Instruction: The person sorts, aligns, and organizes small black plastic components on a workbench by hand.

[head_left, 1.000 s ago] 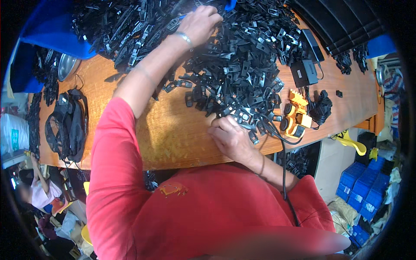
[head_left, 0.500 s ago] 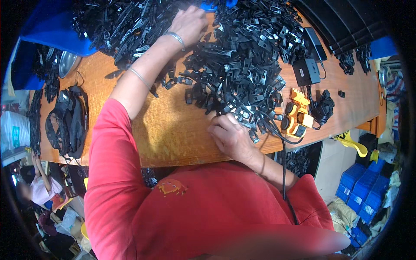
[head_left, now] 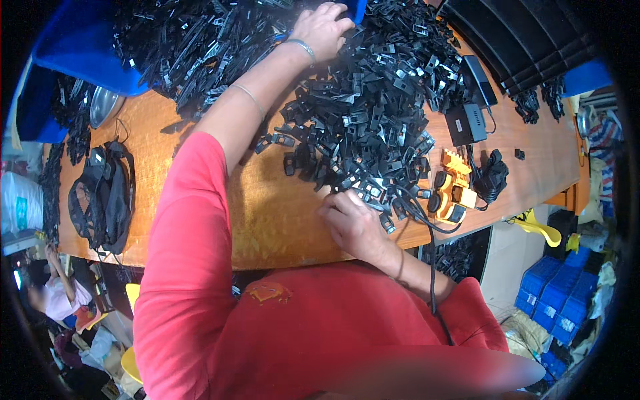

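My left hand (head_left: 323,31) is stretched out to the far side of the table, over small black plastic parts and close to a blue bin edge (head_left: 361,12). Its fingers are apart, and nothing shows in them. Near the front edge, my right hand (head_left: 355,225) rests with curled fingers at the near tip of a heap of black plastic clips (head_left: 373,120), some with shiny metal pieces. Whatever its fingertips pinch, if anything, is hidden. Longer, thin black parts (head_left: 200,47) are piled to the left of my left forearm.
A yellow toy digger (head_left: 455,187), black cables (head_left: 492,177) and a black power box (head_left: 465,125) lie to the right. A black mesh bag (head_left: 103,197) and a metal bowl (head_left: 107,107) are at the left. Blue crates (head_left: 557,290) stand on the floor; another person (head_left: 63,293) is far left.
My left hand has moved farther away and to the right, over the parts beside the blue edge, and its fingers have spread. My right hand stays in nearly the same place.
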Demonstrator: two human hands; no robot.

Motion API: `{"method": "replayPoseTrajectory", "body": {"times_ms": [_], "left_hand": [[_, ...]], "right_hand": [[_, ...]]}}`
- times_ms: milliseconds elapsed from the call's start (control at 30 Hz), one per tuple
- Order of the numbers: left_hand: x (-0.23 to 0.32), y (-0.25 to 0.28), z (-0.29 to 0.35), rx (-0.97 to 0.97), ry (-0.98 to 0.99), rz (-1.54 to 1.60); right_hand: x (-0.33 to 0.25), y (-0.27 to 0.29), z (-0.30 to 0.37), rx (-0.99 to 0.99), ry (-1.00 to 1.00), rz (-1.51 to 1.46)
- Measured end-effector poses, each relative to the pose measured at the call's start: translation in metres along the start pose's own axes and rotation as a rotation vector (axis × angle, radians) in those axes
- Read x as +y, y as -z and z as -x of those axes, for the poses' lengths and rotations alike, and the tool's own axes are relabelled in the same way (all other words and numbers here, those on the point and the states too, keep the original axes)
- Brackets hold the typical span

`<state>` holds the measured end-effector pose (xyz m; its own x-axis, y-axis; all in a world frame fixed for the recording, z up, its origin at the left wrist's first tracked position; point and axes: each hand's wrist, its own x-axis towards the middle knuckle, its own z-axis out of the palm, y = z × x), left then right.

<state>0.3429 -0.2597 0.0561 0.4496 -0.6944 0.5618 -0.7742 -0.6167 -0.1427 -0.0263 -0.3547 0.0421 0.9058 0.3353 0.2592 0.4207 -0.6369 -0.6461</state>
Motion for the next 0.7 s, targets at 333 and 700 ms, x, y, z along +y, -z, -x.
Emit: {"method": "replayPoseTrajectory", "body": {"times_ms": [333, 700], "left_hand": [[-0.031, 0.029, 0.061, -0.231, 0.064, -0.076], [-0.038, 0.105, 0.136, -0.230, 0.142, -0.018]], "right_hand": [[0.002, -0.002, 0.001, 0.000, 0.037, -0.004], [0.001, -0.010, 0.000, 0.086, 0.106, 0.071]]}}
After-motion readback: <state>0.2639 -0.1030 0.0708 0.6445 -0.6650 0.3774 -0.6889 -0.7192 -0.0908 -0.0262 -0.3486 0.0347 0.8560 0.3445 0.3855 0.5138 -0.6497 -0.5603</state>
